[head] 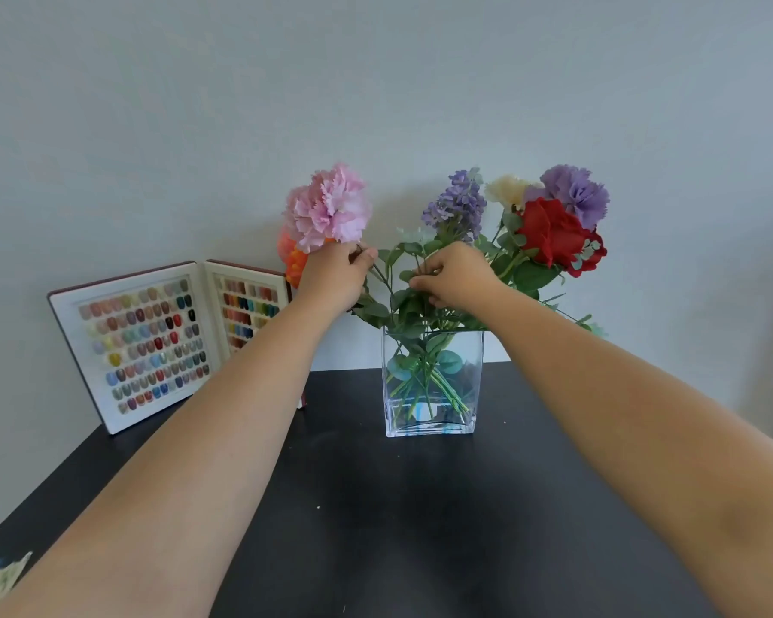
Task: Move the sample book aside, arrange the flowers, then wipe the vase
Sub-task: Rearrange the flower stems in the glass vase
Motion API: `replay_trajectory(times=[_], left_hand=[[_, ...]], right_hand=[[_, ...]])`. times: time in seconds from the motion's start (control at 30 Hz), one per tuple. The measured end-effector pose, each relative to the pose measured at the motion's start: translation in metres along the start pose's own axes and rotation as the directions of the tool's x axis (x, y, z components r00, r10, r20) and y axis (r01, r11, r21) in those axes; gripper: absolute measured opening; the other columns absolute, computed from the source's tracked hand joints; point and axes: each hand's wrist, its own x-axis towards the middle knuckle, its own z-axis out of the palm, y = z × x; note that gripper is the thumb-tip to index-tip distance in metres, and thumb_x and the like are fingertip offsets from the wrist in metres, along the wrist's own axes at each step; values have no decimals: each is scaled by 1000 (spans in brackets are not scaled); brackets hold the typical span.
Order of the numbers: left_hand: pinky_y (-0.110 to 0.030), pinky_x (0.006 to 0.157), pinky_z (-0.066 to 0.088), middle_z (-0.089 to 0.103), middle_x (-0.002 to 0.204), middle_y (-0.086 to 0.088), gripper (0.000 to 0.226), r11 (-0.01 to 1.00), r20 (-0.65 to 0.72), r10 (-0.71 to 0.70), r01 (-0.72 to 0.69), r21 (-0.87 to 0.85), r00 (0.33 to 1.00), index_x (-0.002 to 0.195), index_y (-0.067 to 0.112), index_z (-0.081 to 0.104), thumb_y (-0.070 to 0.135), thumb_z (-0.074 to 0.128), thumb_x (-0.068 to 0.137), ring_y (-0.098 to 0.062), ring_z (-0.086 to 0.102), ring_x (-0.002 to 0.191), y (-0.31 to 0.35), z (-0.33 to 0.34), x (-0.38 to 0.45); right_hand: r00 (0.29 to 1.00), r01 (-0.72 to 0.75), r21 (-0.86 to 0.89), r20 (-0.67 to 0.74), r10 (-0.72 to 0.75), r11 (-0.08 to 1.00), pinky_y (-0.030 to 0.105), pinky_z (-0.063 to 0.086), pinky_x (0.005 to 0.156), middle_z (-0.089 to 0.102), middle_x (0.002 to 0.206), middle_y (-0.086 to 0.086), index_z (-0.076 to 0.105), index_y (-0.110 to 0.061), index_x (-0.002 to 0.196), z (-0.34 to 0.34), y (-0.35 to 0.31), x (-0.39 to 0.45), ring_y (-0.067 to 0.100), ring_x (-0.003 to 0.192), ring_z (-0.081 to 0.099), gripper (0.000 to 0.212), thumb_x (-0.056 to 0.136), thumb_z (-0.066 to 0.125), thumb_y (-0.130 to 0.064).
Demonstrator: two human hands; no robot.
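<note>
Green stems are what our two grips are working: our left hand (pixel 333 272) pinches the stalk just under the pink carnation (pixel 329 207), fingers curled round it, and our right hand (pixel 454 274) has its fingertips pressed together on a leafy stem among the foliage above the vase (pixel 431 381). The purple lilac sprig (pixel 458 202) rises just behind the right hand; to the right of the vase's mouth lean the red rose (pixel 556 236), a cream bloom (pixel 507 189) and a lilac-coloured carnation (pixel 576 194). An orange flower (pixel 295 260) peeks out behind the left hand.

We judge the first step done: the nail-colour sample book (pixel 166 341) stands open against the wall, well left of the vase. Arranging is in hand, since the blooms splay unevenly to both sides. Wiping is still to come, and we see no cloth we can name, only something pale and unclear at the bench's near left corner.

The vase is clear glass, rectangular, straight-walled, with a thick base, and stands on the matt black bench (pixel 376 506). The petals look frilled and fabric-like, the leaves rounded, and the stems cross inside the glass.
</note>
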Motion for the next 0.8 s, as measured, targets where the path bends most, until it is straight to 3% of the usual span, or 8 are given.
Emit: replay_trajectory(times=[0.1, 0.17, 0.23, 0.37, 0.47, 0.57, 0.67, 0.8], left_hand=[[-19, 58, 53, 69, 77, -7, 36, 999, -5, 9, -10, -53, 1000, 109, 9, 68, 37, 47, 102, -5, 68, 62, -1, 1, -6], [-32, 77, 55, 71, 92, -12, 38, 999, -25, 37, -37, -27, 999, 116, 10, 66, 38, 43, 103, -17, 68, 82, -8, 4, -17], [-29, 95, 43, 63, 125, -11, 44, 998, -9, 57, -57, -14, 998, 132, 11, 58, 40, 40, 103, -18, 58, 110, -20, 9, -30], [-30, 115, 20, 19, 161, 1, 61, 990, 29, 141, -139, -37, 990, 154, 14, 25, 42, 41, 102, -14, 22, 146, -38, 26, -65], [-42, 115, 33, 17, 159, 0, 61, 975, -102, 176, -188, -116, 979, 152, 14, 28, 34, 49, 98, -23, 34, 142, -36, 36, -92], [-45, 96, 48, 40, 137, -9, 38, 947, -279, 275, -310, -89, 920, 125, 7, 50, 19, 58, 90, -26, 51, 116, -21, 44, -106], [-36, 81, 50, 55, 112, -4, 25, 884, -188, 464, -467, 29, 866, 111, 10, 56, 18, 58, 88, -14, 50, 97, 7, 49, -101], [-42, 81, 48, 61, 110, -5, 26, 727, 31, 659, -647, 230, 752, 109, 12, 64, 18, 62, 84, -27, 56, 99, 53, 63, -78]], right_hand=[[1000, -18, -148, 17, 21, 989, 26, 48, 54, 61, 50, -4, 66, -20, 72, -21, -4, -8, 14, 54, 59, 35, 74, 74, -54], [997, -16, -210, -76, 0, 978, 25, 47, 55, 65, 62, -1, 67, -19, 78, -34, 7, -23, 13, 61, 62, 52, 65, 70, -69], [985, 27, -93, -167, -43, 995, 24, 49, 63, 69, 72, -8, 72, -28, 101, -39, 26, -48, 8, 68, 64, 58, 63, 70, -72], [938, 38, 64, -346, -14, 997, 25, 52, 59, 66, 59, -10, 69, -29, 68, -30, 86, -88, 10, 57, 64, 28, 78, 69, -56], [939, -148, 183, -282, 196, 972, 28, 52, 58, 69, 62, -4, 69, -19, 63, -24, 127, -92, 9, 49, 62, 37, 89, 60, -45], [877, -375, 431, -121, 465, 821, 30, 52, 61, 73, 81, 6, 73, -12, 82, -22, 152, -81, 14, 58, 61, 36, 91, 55, -41], [803, -527, 553, 77, 591, 645, 33, 47, 68, 69, 104, 8, 65, -14, 109, -23, 161, -70, 22, 81, 59, 40, 90, 51, -46], [796, -498, 778, 235, 558, 383, 41, 45, 81, 59, 122, 10, 50, -22, 121, -29, 157, -57, 30, 104, 56, 37, 91, 55, -43]])
